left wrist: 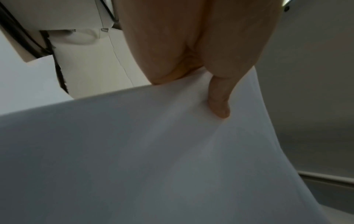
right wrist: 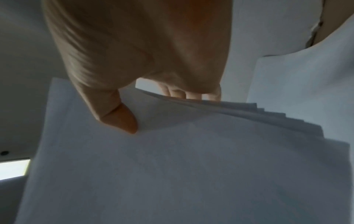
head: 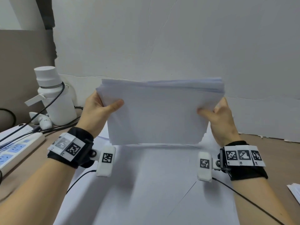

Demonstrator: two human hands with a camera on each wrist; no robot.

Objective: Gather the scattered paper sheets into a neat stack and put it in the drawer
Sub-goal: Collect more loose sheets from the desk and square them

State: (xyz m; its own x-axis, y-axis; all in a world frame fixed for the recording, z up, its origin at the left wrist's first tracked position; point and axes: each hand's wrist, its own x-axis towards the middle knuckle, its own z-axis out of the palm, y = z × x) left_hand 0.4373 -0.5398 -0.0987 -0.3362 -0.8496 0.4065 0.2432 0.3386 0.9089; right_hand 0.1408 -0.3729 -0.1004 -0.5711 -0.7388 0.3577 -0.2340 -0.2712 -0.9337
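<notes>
A stack of white paper sheets (head: 156,114) stands upright on its lower edge, held between both hands in the middle of the head view. My left hand (head: 103,106) grips its left side, thumb on the front face and fingers behind. My right hand (head: 214,109) grips the right side the same way. In the left wrist view the paper stack (left wrist: 153,151) fills the lower picture under my thumb. In the right wrist view the paper stack (right wrist: 191,166) shows staggered sheet edges at its upper right. More white sheets (head: 146,184) lie flat beneath. No drawer is visible.
A white bottle (head: 53,95) stands at the left with black cables around it. A white power strip (head: 17,148) lies at the left edge. A white wall (head: 178,38) rises close behind the stack. A few paper edges (head: 294,191) show at the right edge on the brown desk (head: 267,143).
</notes>
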